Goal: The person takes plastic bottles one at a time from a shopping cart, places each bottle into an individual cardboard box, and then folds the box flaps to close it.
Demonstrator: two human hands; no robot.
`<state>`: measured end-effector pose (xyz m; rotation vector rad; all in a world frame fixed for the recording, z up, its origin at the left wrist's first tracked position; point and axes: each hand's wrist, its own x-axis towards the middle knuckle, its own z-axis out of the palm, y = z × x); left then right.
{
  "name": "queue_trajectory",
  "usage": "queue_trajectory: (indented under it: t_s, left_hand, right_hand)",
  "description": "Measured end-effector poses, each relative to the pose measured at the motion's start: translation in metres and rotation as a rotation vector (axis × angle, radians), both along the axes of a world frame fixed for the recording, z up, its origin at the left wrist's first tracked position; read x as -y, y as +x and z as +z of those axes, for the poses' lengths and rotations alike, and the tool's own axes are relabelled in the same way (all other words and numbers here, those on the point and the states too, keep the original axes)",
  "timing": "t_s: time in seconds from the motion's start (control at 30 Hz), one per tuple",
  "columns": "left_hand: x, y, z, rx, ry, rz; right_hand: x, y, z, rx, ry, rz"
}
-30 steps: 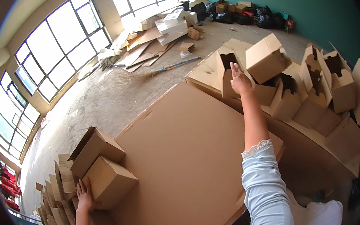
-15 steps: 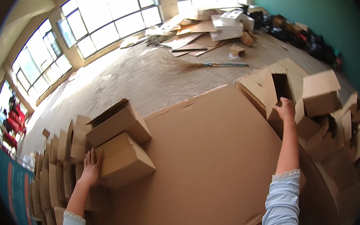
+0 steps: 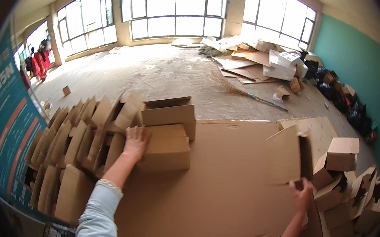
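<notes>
By the right hand (image 3: 301,192), an open-ended carton (image 3: 284,157) was grasped at its near right corner, thumb and fingers appearing to be closed on the cardboard. From that grip the carton was extended forward and to the left, its dark opening turned to the right; its long axis could not be told surely (the panels were blurred). The right hand was by far the nearer one. By the left hand (image 3: 136,141), nothing was clasped: its fingers were laid, loosely spread, against the left end of a closed box (image 3: 167,147), behind which an open box (image 3: 172,113) was set close. Between the hands, room for sideways movement was given by the broad face of a brown cardboard sheet (image 3: 218,203), bounded by its far edge just beyond the carton. On the right, that room was limited by jumbled boxes (image 3: 342,153) just past the grip; on the left, by rows of upright cartons (image 3: 75,142) packed beside the left hand.
</notes>
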<state>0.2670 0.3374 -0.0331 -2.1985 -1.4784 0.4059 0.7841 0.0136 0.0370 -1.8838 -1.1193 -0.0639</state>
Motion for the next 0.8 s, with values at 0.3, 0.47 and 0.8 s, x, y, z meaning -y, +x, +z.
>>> queue_trajectory:
  t_s: [0.3, 0.47, 0.8]
  left_hand:
    - [0.223, -0.014, 0.084, 0.795, -0.046, -0.317]
    - [0.386, -0.149, 0.099, 1.027, -0.046, -0.147]
    - [0.697, -0.440, -0.027, 1.313, 0.367, 1.008]
  right_hand:
    - [0.046, -0.195, -0.010, -0.337, -0.235, 0.677]
    - [0.034, -0.293, -0.018, -0.062, -0.277, 0.936]
    - [0.038, -0.344, -0.031, 0.077, -0.494, 0.951]
